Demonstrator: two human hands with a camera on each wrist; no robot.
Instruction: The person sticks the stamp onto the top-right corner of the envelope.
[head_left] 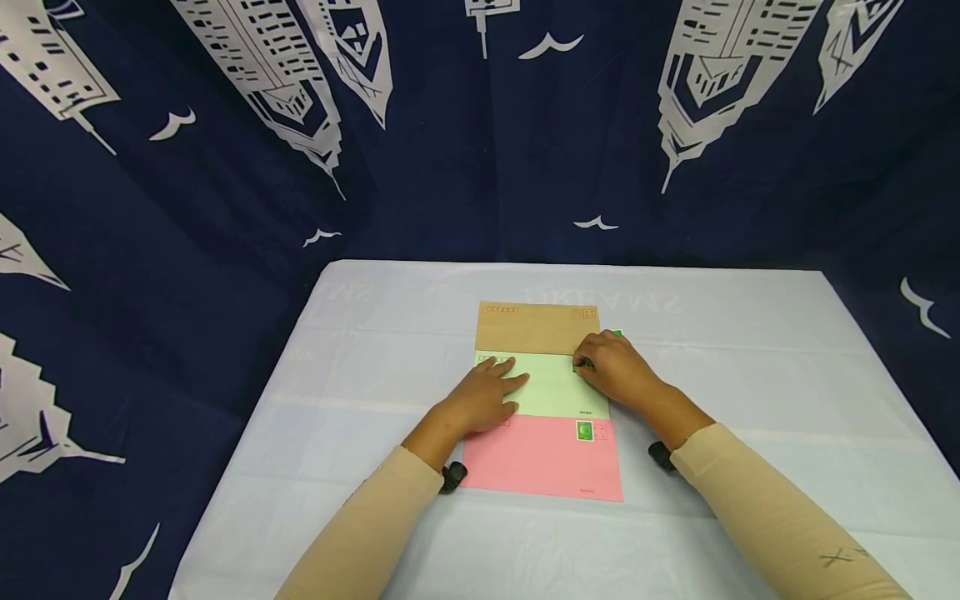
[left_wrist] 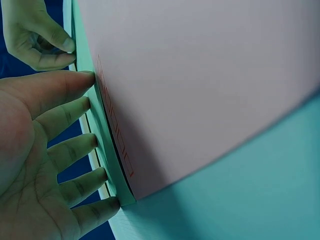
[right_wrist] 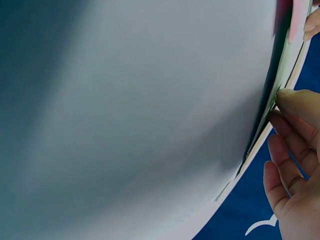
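Note:
Three envelopes lie overlapped in a column: brown [head_left: 536, 329] at the far end, pale green [head_left: 555, 385] in the middle, pink [head_left: 540, 462] nearest. My left hand [head_left: 482, 398] rests spread on the left part of the green envelope, fingertips on its paper, as the left wrist view also shows. At that envelope's upper right corner my right hand [head_left: 617, 368] pinches a small green stamp [head_left: 576, 367] between thumb and forefinger, mostly hidden by the fingers. A green stamp [head_left: 585, 431] sits on the pink envelope beside its printed boxes.
Another green piece [head_left: 617, 332] shows just beyond the right hand, to the right of the brown envelope. White cloth [head_left: 360, 400] covers the table. Behind it hangs a dark blue curtain [head_left: 495, 167] printed with white buildings and birds.

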